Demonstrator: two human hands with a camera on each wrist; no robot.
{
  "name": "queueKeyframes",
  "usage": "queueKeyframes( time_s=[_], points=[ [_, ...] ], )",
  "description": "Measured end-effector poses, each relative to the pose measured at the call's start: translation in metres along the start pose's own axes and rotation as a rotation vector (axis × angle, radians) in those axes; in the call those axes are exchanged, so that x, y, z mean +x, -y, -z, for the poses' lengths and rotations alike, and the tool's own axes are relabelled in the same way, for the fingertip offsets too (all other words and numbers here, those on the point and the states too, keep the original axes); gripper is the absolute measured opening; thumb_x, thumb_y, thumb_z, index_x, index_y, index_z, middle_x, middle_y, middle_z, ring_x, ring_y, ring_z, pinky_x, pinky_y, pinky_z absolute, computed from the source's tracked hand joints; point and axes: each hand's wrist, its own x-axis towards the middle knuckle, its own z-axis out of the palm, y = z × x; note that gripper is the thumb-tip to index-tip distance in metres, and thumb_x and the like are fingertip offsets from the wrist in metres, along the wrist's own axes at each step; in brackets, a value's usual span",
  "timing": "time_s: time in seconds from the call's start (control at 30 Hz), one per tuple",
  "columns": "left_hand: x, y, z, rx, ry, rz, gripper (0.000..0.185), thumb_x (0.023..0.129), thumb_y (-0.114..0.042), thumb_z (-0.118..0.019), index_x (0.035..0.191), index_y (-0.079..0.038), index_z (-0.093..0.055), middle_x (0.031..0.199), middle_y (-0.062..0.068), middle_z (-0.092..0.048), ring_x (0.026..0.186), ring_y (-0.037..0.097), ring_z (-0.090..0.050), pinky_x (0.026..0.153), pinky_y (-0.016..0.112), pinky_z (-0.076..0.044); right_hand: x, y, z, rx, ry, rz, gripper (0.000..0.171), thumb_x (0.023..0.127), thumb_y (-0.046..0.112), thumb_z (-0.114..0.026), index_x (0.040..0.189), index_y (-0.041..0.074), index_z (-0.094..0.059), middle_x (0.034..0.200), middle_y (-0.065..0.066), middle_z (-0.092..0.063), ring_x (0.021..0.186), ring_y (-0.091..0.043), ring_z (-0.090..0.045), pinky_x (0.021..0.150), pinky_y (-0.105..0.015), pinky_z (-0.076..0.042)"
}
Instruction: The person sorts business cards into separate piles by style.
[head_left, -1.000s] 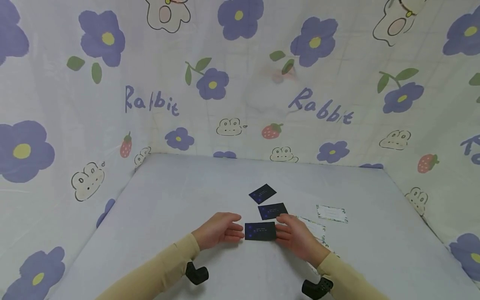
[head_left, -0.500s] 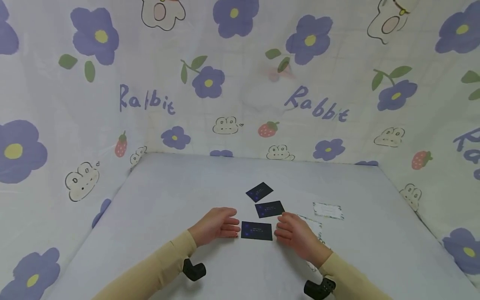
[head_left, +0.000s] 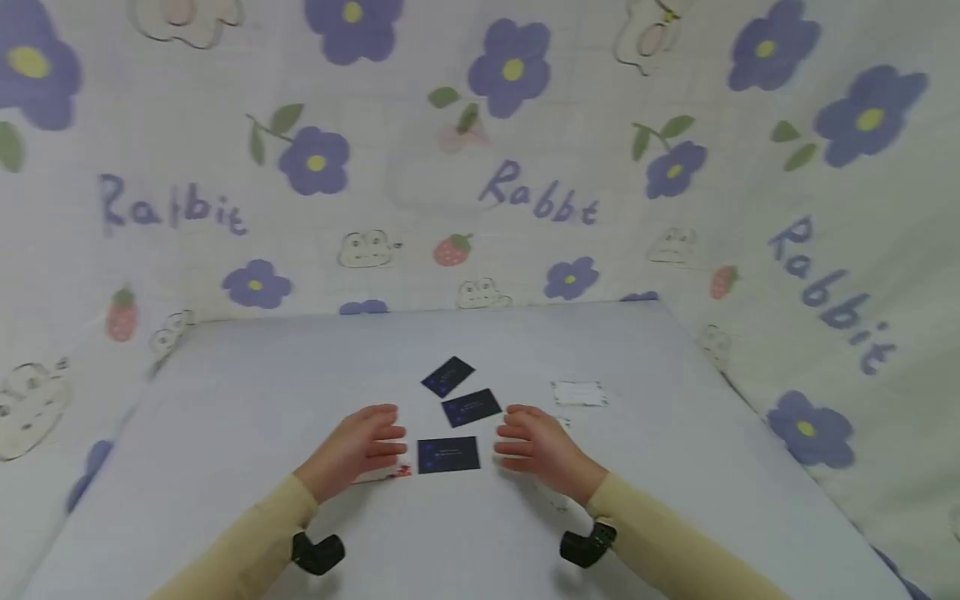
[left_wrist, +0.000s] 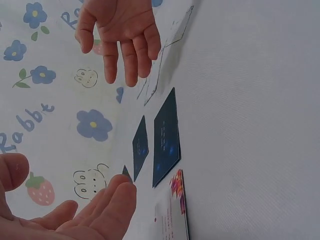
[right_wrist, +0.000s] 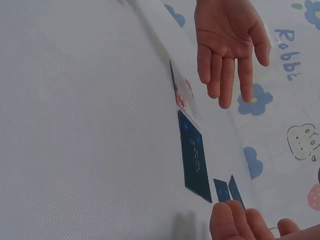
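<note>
A dark blue card (head_left: 448,455) with small light print lies flat on the table between the two hands. My left hand (head_left: 352,450) is held just above the table to its left, fingers straight and holding nothing. Below that hand lies a white card with a red pattern (left_wrist: 170,215), mostly covered in the head view. On the other side, my right hand (head_left: 547,454) hovers with straight fingers and grips nothing. Two more dark blue cards, one in the middle (head_left: 471,407) and one farther back (head_left: 448,377), lie turned at angles beyond the near one.
A white card with a leafy border (head_left: 579,393) lies at the back right. Other white cards (head_left: 564,423) are partly hidden by the right hand. The pale table (head_left: 300,358) meets a flower-printed cloth wall (head_left: 420,192) at the back and sides.
The head view has turned right, so everything sits farther left. Both hands have drawn away from the near dark card, and the red-patterned card shows more beneath the left hand.
</note>
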Motion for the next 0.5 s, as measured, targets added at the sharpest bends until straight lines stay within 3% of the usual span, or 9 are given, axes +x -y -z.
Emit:
queueKeyframes(
  time_s=[0.13, 0.23, 0.37, 0.5],
  points=[
    [-0.024, 0.002, 0.030, 0.031, -0.051, 0.008, 0.063, 0.111, -0.034, -0.034, 0.161, 0.001, -0.014, 0.160, 0.033, -0.033, 0.133, 0.033, -0.057, 0.108, 0.040, -0.052, 0.010, 0.008, -0.020, -0.027, 0.104, 0.023, 0.054, 0.106, 0.028, -0.047, 0.152, 0.001, -0.037, 0.146, -0.026, -0.055, 0.121, -0.034, -0.066, 0.099, -0.043, -0.056],
    [-0.031, 0.003, 0.037, 0.053, -0.062, 0.022, 0.067, 0.112, -0.039, -0.030, 0.162, -0.001, -0.007, 0.163, 0.031, -0.025, 0.142, 0.038, -0.047, 0.109, 0.038, -0.051, 0.010, 0.009, -0.020, -0.030, 0.131, 0.043, 0.052, 0.105, 0.028, -0.049, 0.149, 0.001, -0.042, 0.142, -0.024, -0.058, 0.119, -0.034, -0.066, 0.098, -0.042, -0.057],
    [-0.020, -0.001, 0.020, 0.038, -0.069, 0.030, 0.069, 0.111, -0.042, -0.030, 0.163, -0.004, -0.003, 0.166, 0.027, -0.021, 0.149, 0.041, -0.036, 0.109, 0.035, -0.050, 0.001, 0.001, 0.005, -0.030, 0.106, 0.059, 0.052, 0.105, 0.030, -0.049, 0.148, 0.001, -0.042, 0.140, -0.025, -0.059, 0.116, -0.033, -0.067, 0.098, -0.042, -0.057],
    [0.003, -0.014, -0.019, 0.015, -0.042, -0.002, 0.069, 0.111, -0.039, -0.034, 0.164, -0.006, -0.005, 0.166, 0.026, -0.020, 0.150, 0.043, -0.033, 0.118, 0.044, -0.041, -0.016, -0.005, 0.049, -0.049, 0.021, 0.071, 0.052, 0.107, 0.032, -0.048, 0.149, 0.002, -0.042, 0.141, -0.025, -0.058, 0.111, -0.027, -0.069, 0.099, -0.043, -0.057]
  ],
)
